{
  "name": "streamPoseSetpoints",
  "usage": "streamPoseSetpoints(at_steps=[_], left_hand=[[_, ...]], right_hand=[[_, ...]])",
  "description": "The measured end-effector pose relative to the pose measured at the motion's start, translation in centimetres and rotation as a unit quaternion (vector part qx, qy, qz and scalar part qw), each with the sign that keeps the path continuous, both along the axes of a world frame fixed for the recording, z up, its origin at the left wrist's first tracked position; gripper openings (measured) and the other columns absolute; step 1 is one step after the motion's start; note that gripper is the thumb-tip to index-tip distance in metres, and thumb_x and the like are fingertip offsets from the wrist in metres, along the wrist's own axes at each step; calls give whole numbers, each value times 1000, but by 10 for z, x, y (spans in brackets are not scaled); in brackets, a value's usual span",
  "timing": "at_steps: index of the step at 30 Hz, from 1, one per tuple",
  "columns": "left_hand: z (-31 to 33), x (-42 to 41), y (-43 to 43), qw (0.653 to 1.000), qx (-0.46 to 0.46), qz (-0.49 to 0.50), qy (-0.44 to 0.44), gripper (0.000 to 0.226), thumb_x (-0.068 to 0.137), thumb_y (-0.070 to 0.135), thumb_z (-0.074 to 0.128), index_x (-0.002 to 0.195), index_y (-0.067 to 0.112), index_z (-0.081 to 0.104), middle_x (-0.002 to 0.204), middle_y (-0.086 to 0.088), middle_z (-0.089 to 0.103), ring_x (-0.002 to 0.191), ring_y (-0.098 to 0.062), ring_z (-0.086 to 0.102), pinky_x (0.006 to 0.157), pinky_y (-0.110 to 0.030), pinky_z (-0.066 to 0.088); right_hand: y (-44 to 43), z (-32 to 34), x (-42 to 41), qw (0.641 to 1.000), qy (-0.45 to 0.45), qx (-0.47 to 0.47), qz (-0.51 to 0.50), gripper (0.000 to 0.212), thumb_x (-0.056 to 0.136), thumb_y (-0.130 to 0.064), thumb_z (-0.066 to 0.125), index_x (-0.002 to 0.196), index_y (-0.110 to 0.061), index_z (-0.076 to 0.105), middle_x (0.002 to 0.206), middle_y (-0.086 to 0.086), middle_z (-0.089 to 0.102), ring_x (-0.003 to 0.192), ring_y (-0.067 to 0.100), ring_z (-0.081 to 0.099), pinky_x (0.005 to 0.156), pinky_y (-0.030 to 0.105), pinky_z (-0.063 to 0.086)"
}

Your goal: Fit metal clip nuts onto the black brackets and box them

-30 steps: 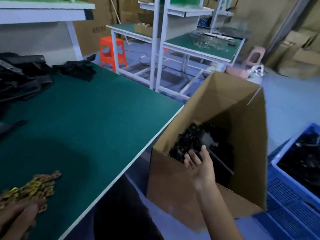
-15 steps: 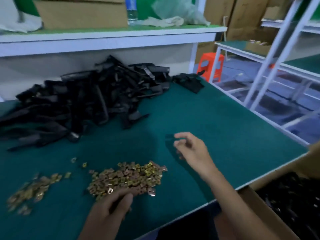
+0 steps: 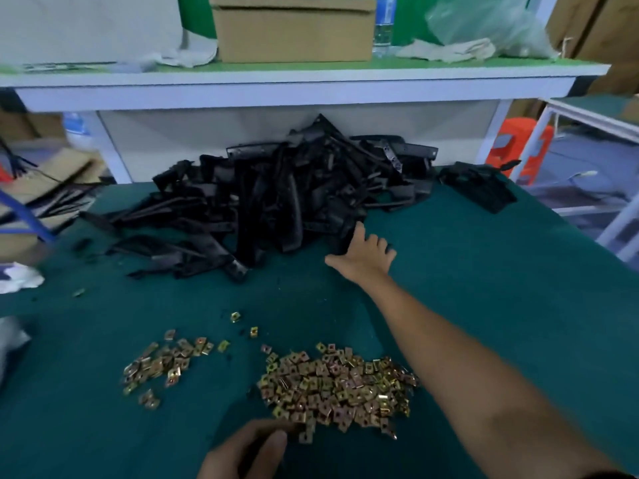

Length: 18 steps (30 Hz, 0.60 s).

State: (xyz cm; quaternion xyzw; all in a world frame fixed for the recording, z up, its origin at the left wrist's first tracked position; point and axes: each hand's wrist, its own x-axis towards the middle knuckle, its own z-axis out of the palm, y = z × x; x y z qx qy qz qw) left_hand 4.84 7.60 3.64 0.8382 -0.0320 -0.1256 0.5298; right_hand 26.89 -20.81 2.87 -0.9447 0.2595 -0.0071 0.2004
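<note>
Black plastic brackets (image 3: 276, 195) lie heaped against the far edge of the bench (image 3: 484, 271), under a white shelf (image 3: 311, 86). The right hand (image 3: 363, 259) is stretched out flat over the green mat at the near right foot of that heap. Its fingers (image 3: 359, 235) are straight and spread, the thumb points left, and the longest fingertip touches or all but touches the nearest dark bracket. It grips nothing.

Brass-coloured clip nuts (image 3: 339, 385) form a broad pile near the front edge of the bench, just left of the right forearm, which crosses the pile's right end. A smaller scatter of nuts (image 3: 162, 364) lies to the left of it, with a few loose ones between the piles and the brackets.

The left hand (image 3: 249, 451) sits at the front edge, its fingertips at the near rim of the big pile. The fingers are blurred and partly cut off by the frame, so I cannot tell whether they pinch a nut.

A separate black part (image 3: 477, 184) lies at the far right corner of the bench, apart from the heap. A white rag (image 3: 20, 278) is at the left edge. On the shelf stand a cardboard box (image 3: 294, 29), a water bottle (image 3: 383, 25) and a clear plastic bag (image 3: 484, 19). An orange stool (image 3: 518, 146) stands on the floor beyond the right edge.
</note>
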Motion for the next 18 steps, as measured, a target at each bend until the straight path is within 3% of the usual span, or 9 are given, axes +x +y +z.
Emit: streamPoseSetpoints(at_steps=[5,9,10,12,14,18], left_hand=[[3,7,3,998,-25,-40,34,21,92,32,68,86,52,74,84,10,75,73,2,68,64,-7,47],[6,5,-7,993,-49,-69,80,24,97,33,62,88,52,72,83,4,74,69,0,66,63,-12,49],[6,3,-9,992,-51,-77,87,23,97,34,61,89,53,72,84,4,74,68,0,66,63,-13,49],[7,-3,-12,991,-52,-90,90,22,98,38,58,92,55,70,86,5,73,69,0,65,65,-14,49],[9,-7,-13,992,-48,-94,76,21,98,40,58,94,57,69,88,7,73,72,0,65,68,-16,50],[12,-10,-16,993,-19,-106,41,23,98,40,58,94,61,67,91,16,72,79,3,65,70,-17,49]], right_hand=[[-15,5,-50,999,-3,16,41,101,76,-77,58,157,-29,22,144,9,51,139,36,36,109,54,27],[-31,14,-104,983,-62,171,11,91,79,-89,45,152,-36,36,152,-2,47,140,28,41,115,54,31],[-36,18,-117,972,-89,217,-1,85,82,-83,52,150,-35,39,150,-4,48,136,24,46,114,51,37],[-45,26,-142,945,-151,290,-28,62,93,-53,65,148,-31,45,139,-6,54,118,13,56,102,37,45],[-56,35,-169,899,-219,374,-67,41,102,-26,59,143,-25,50,122,-4,65,100,9,63,88,32,49],[-63,51,-234,706,-390,575,-138,14,105,-22,54,118,-20,60,109,1,76,103,15,72,84,35,55]])
